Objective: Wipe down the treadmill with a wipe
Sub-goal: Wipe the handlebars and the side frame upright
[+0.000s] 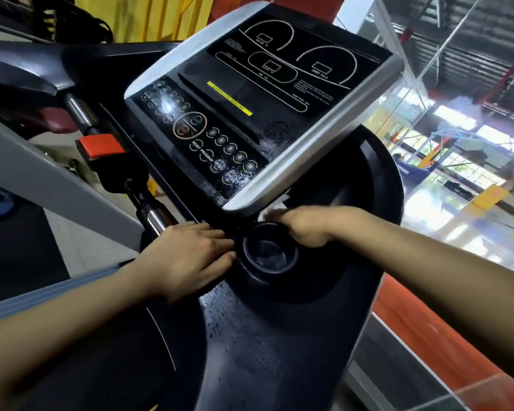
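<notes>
A black treadmill console deck (267, 345) fills the centre and lower middle of the frame, its surface speckled with wet droplets. A round cup holder (269, 252) is sunk into it at centre. Left hand (187, 259) rests flat on the deck beside the holder; right hand (303, 225) touches the holder's far rim.

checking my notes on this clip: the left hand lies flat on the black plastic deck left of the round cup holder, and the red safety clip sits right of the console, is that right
Not quite. The head view shows the red safety clip left of the grey-framed black console, on the handlebar. The rest holds: the left hand lies flat on the black plastic deck, left of the round cup holder.
</notes>
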The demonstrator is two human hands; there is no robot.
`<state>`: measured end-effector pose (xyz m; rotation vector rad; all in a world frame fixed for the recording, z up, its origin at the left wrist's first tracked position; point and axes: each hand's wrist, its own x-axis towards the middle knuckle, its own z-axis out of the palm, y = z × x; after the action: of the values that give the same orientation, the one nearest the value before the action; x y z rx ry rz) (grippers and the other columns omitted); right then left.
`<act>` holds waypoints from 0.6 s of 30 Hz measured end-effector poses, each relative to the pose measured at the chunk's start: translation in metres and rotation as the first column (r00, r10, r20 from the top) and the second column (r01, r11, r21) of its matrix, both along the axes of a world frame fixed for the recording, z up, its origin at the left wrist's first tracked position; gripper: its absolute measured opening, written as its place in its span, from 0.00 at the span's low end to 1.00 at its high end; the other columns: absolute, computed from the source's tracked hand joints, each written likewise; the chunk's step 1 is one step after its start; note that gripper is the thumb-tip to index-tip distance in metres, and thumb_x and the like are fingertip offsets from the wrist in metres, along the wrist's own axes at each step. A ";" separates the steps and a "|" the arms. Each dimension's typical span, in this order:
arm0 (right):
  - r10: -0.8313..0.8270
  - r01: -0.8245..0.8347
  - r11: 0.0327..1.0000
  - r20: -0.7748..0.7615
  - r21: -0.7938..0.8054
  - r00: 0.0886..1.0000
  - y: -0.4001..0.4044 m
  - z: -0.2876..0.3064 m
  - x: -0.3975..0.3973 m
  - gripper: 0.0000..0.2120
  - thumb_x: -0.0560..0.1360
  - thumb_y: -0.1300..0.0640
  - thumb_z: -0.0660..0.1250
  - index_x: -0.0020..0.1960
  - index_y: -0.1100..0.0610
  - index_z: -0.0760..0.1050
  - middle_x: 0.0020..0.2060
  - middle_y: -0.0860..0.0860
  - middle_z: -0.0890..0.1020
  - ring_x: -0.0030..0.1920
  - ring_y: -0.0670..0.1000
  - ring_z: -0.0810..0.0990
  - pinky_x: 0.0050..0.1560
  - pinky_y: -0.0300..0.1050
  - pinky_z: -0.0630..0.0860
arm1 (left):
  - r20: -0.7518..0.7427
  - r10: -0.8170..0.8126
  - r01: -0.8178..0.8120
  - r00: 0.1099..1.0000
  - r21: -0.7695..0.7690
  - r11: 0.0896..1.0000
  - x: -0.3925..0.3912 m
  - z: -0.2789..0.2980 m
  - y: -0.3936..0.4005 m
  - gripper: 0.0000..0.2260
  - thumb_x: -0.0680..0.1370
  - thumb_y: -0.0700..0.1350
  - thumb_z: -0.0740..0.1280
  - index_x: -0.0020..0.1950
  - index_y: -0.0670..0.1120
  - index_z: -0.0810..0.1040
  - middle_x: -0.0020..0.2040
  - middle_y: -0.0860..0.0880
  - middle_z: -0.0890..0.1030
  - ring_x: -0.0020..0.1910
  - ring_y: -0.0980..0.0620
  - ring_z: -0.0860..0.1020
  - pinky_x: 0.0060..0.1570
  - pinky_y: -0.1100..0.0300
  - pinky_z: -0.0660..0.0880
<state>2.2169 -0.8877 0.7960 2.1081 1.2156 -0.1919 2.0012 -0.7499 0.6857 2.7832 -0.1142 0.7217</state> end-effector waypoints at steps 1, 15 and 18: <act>0.022 -0.023 1.000 -0.027 -0.014 0.999 0.000 -0.002 0.000 0.31 0.78 0.60 0.62 0.78 0.43 0.61 0.75 0.52 0.70 0.73 0.57 0.71 0.73 0.50 0.68 | -0.019 -0.008 0.008 1.000 0.001 1.000 0.000 0.000 0.001 0.25 0.83 0.60 0.45 0.49 0.52 0.78 0.45 0.56 0.78 0.46 0.52 0.77 0.52 0.55 0.75; -0.001 0.056 0.971 0.225 -0.234 0.974 -0.018 0.019 -0.014 0.31 0.83 0.56 0.61 0.82 0.45 0.52 0.81 0.45 0.55 0.79 0.52 0.61 0.76 0.49 0.57 | -0.143 0.072 -0.070 0.987 0.014 0.997 0.004 0.013 -0.003 0.31 0.76 0.67 0.39 0.58 0.57 0.77 0.53 0.59 0.78 0.57 0.56 0.75 0.50 0.58 0.70; -0.019 0.125 0.974 0.479 -0.191 0.878 -0.028 0.058 0.005 0.29 0.84 0.52 0.55 0.82 0.49 0.51 0.82 0.46 0.55 0.80 0.50 0.58 0.79 0.54 0.50 | -0.184 0.112 -0.117 0.977 -0.018 0.993 0.007 0.016 -0.002 0.35 0.73 0.69 0.37 0.59 0.56 0.78 0.56 0.59 0.79 0.60 0.56 0.74 0.56 0.52 0.75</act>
<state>2.2216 -0.9154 0.8535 1.8601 0.7831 0.1521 2.0081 -0.7518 0.7019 2.8301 0.0916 0.4850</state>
